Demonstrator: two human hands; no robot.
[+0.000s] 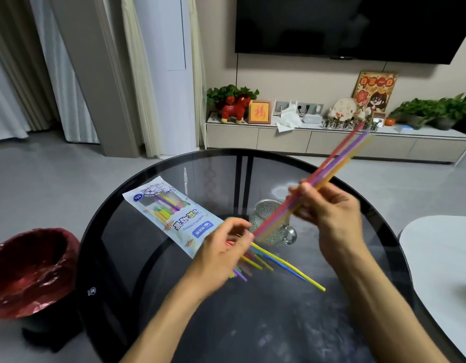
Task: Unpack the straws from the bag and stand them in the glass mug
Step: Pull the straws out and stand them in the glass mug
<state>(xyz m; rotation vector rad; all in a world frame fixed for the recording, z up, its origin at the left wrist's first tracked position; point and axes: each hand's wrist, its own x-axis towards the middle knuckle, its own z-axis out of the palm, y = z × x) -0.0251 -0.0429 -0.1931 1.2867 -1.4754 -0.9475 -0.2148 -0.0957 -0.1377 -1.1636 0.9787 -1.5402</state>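
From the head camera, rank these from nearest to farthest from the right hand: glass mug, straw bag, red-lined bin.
1. Clear patterned glass mug, just left of the right hand.
2. Printed plastic straw bag, farther left on the table.
3. Red-lined bin, on the floor, far left.

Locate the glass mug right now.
Head view: the glass mug stands near the round table's middle, right of the straw bag, between both hands, partly behind the raised straws.
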